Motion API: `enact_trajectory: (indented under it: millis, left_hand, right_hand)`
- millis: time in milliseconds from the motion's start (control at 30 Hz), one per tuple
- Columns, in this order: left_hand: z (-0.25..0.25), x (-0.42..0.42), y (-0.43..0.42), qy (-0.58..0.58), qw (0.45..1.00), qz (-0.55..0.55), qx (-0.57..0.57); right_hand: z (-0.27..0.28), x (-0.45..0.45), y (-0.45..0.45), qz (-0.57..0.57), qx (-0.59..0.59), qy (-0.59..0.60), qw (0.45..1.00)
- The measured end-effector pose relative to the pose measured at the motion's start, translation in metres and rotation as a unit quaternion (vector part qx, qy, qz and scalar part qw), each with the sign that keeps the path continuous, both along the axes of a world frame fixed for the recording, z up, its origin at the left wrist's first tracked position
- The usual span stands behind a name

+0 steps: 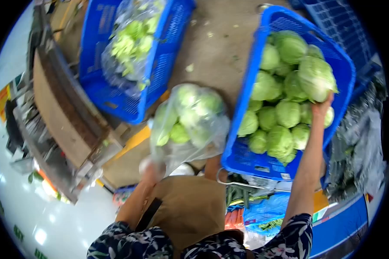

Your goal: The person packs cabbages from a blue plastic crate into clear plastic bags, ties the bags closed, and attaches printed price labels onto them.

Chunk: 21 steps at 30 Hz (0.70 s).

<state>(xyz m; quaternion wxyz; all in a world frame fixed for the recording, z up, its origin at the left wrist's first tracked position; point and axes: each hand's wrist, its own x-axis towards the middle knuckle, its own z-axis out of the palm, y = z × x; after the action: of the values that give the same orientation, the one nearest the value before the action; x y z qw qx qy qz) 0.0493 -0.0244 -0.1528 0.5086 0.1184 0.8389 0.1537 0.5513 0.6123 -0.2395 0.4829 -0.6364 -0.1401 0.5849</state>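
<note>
My right hand point(322, 105) grips a large pale green cabbage point(317, 78) at its base, over the right side of a blue plastic crate point(232, 142). Several more cabbages point(288, 113) are heaped in that crate beneath it. To the crate's left stands a clear plastic bag point(218, 129) with several cabbages inside, seen through the film. My left hand point(152, 169) is closed at the bag's near left edge, holding the film; motion blurs its fingers.
Another blue crate point(142, 105) at the upper left holds leafy green trimmings point(134, 43) on clear plastic. Leaf scraps lie on the brown floor point(207, 52) between the crates. A wooden-edged shelf point(52, 99) runs along the left. Grey plastic wrapping point(358, 142) hangs at the right.
</note>
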Motion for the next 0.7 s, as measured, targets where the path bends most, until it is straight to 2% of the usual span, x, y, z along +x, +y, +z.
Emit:
enact_trajectory:
  millis: [33, 133, 200, 233, 267, 367, 400, 467, 500, 567, 600, 633, 667, 700]
  left_hand:
    - [0.007, 0.003, 0.002, -0.004, 0.999, 0.040, 0.008]
    - [0.009, 0.005, 0.018, -0.027, 0.988, 0.150, 0.039]
    - [0.013, 0.009, 0.034, -0.028, 0.972, 0.231, 0.024]
    - [0.031, 0.020, 0.061, -0.039, 0.948, 0.317, 0.003]
    - [0.050, 0.023, 0.082, -0.050, 0.916, 0.399, -0.016]
    - [0.085, 0.014, 0.103, -0.205, 0.886, 0.415, 0.019]
    - [0.088, 0.012, 0.104, -0.190, 0.880, 0.434, 0.016]
    - [0.084, 0.007, 0.083, -0.189, 0.869, 0.457, 0.008]
    - [0.075, 0.003, 0.074, -0.205, 0.865, 0.458, 0.006]
    - [0.075, -0.010, 0.059, -0.289, 0.831, 0.470, 0.073]
    - [0.070, -0.014, 0.052, -0.255, 0.841, 0.476, 0.025]
    - [0.075, -0.015, 0.061, -0.216, 0.860, 0.463, 0.011]
    - [0.085, -0.012, 0.081, -0.124, 0.889, 0.436, -0.058]
    - [0.073, -0.022, 0.059, -0.226, 0.868, 0.442, 0.002]
  right_hand:
    - [0.017, -0.020, -0.016, -0.026, -0.005, 0.007, 1.000]
    - [0.030, -0.025, -0.066, 0.000, 0.001, 0.132, 0.991]
    - [0.057, -0.063, -0.107, 0.093, -0.010, 0.191, 0.977]
    - [0.074, -0.092, -0.130, 0.163, -0.024, 0.226, 0.960]
    - [0.089, -0.124, -0.154, 0.238, -0.040, 0.264, 0.934]
    - [0.107, -0.222, -0.219, 0.435, -0.095, 0.360, 0.820]
    - [0.099, -0.251, -0.244, 0.480, -0.117, 0.372, 0.786]
    - [0.070, -0.290, -0.301, 0.554, -0.158, 0.294, 0.763]
    - [0.053, -0.306, -0.328, 0.596, -0.152, 0.221, 0.757]
    - [0.028, -0.331, -0.385, 0.652, -0.167, 0.027, 0.740]
    - [0.010, -0.328, -0.403, 0.658, -0.072, 0.037, 0.748]
    - [0.020, -0.330, -0.409, 0.685, 0.021, -0.118, 0.718]
    - [0.034, -0.316, -0.377, 0.663, 0.054, -0.125, 0.736]
    - [0.066, -0.309, -0.338, 0.644, 0.090, -0.124, 0.749]
